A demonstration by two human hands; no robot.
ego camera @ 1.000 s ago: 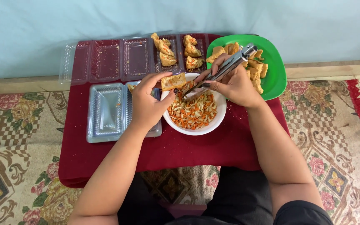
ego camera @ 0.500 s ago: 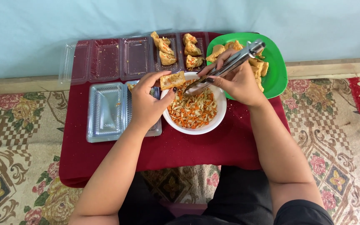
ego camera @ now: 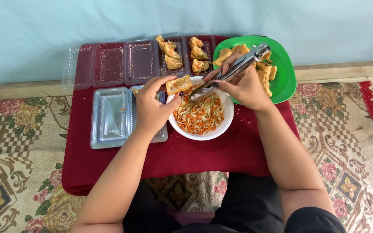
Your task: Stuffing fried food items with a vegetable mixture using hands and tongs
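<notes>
Golden tofu pocket (ego camera: pixel 178 84) pinched in your left hand (ego camera: pixel 152 110) over the white bowl (ego camera: pixel 197 133), your right hand (ego camera: pixel 244 86) clamping steel tongs (ego camera: pixel 232 73) just beside it — two clear trays (ego camera: pixel 171 54) beyond your fingers are filled, three empty — plenty left.

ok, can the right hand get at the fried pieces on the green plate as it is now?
Probably yes. The right hand sits right beside the green plate, and nothing lies between it and the fried pieces. But it holds metal tongs aimed at the white bowl, so it would have to swing back.
</notes>
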